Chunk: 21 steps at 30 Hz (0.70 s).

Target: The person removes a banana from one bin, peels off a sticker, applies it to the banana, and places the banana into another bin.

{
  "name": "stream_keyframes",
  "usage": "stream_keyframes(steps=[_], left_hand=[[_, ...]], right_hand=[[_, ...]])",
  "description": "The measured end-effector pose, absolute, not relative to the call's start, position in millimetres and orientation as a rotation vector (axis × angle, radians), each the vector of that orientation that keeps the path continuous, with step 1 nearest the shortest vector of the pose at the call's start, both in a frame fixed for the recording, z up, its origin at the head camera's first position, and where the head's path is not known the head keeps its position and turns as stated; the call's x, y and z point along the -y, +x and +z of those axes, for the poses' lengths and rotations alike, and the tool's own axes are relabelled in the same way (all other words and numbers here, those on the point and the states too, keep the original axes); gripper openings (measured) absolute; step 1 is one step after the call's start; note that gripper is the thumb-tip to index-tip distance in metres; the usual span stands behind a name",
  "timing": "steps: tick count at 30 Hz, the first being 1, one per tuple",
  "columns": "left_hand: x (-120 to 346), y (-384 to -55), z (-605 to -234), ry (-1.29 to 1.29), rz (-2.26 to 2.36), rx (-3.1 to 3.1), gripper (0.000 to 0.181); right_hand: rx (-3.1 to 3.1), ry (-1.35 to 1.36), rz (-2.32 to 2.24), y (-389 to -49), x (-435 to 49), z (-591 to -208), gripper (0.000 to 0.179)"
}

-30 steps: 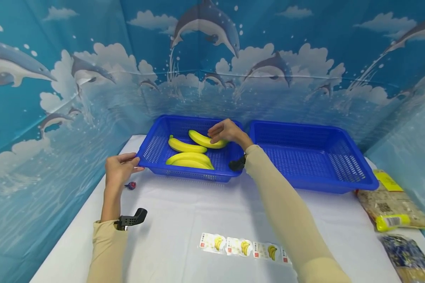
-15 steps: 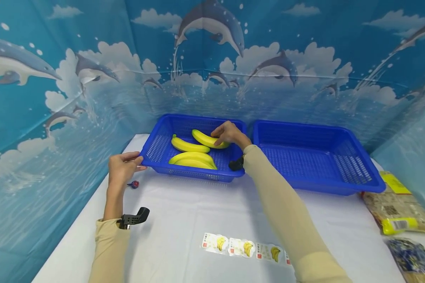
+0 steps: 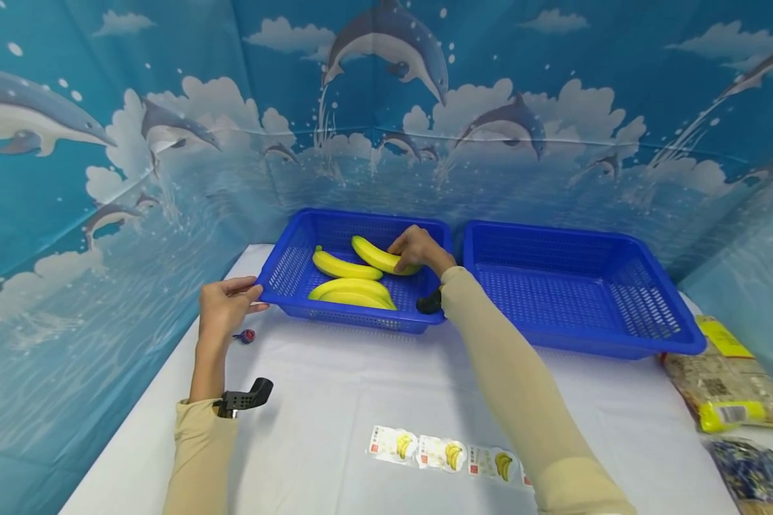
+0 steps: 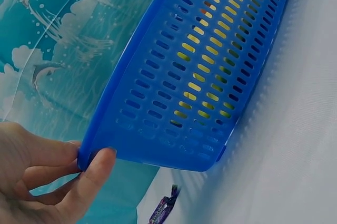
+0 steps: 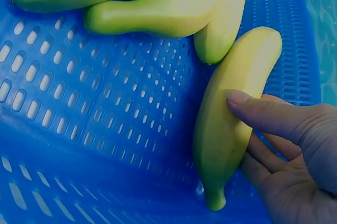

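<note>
The right hand (image 5: 300, 161) pinches a yellow banana (image 5: 218, 129) between thumb and fingers, inside a blue perforated basket (image 3: 335, 313); more bananas (image 3: 351, 292) lie left of those fingers. The left hand (image 3: 222, 309) pinches the basket's rim, a wrapped candy (image 3: 248, 336) near its fingers on the tabletop (image 3: 309, 429).

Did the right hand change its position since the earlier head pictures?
Yes, downward: in the head view, the right hand now sits below the back rim of the left basket, which it overlapped earlier.
</note>
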<state>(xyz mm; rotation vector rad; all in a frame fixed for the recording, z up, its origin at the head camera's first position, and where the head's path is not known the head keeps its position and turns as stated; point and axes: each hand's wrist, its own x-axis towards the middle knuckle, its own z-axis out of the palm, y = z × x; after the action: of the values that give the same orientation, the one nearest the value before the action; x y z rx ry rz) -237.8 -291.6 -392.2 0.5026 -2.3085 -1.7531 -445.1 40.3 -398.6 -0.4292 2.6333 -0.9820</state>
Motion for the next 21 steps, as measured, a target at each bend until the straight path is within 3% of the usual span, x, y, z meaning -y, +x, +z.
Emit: stream_keyframes(steps=[21], left_hand=[[287, -233, -387, 0.560, -1.682, 2.382, 0.043]], right_hand=[[-2.544, -0.685, -1.184, -434, -55, -369, 0.040]])
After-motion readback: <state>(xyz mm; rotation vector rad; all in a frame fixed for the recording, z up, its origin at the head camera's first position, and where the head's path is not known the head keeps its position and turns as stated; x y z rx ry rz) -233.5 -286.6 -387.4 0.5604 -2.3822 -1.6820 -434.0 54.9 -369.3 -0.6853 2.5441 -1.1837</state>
